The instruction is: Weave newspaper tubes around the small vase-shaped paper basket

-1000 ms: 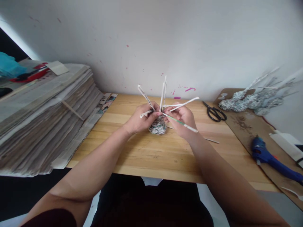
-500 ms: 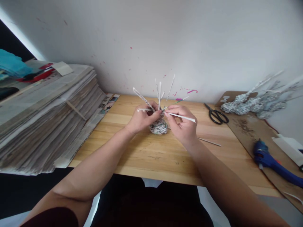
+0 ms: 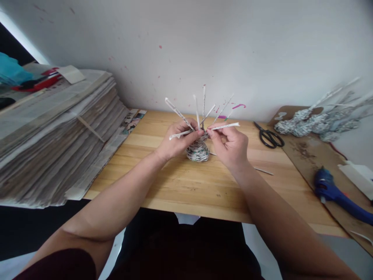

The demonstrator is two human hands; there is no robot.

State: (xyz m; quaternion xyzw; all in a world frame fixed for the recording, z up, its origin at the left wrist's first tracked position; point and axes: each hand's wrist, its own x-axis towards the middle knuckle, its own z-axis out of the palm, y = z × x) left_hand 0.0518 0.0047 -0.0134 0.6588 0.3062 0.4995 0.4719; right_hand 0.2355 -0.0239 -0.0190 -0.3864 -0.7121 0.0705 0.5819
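A small woven piece of rolled newspaper point(image 3: 198, 151) stands on the wooden table point(image 3: 204, 186), with several thin paper sticks fanning up from its top. My left hand point(image 3: 176, 140) is closed round its left side and pinches one of the sticks. My right hand point(image 3: 230, 146) is closed on a white paper stick point(image 3: 225, 126) that points to the right, level with the top of the weave. Both hands touch the piece.
A tall stack of newspapers point(image 3: 52, 132) fills the left side. Black scissors point(image 3: 268, 135) lie at the back right, beside a brown board point(image 3: 309, 159) with several finished woven pieces point(image 3: 314, 122). A blue glue gun point(image 3: 335, 192) lies at the right. A loose stick point(image 3: 264, 170) rests by my right wrist.
My right hand has swung its stick from pointing down-right to lying level at the top of the weave. The upright sticks have fanned out and the piece has turned a little.
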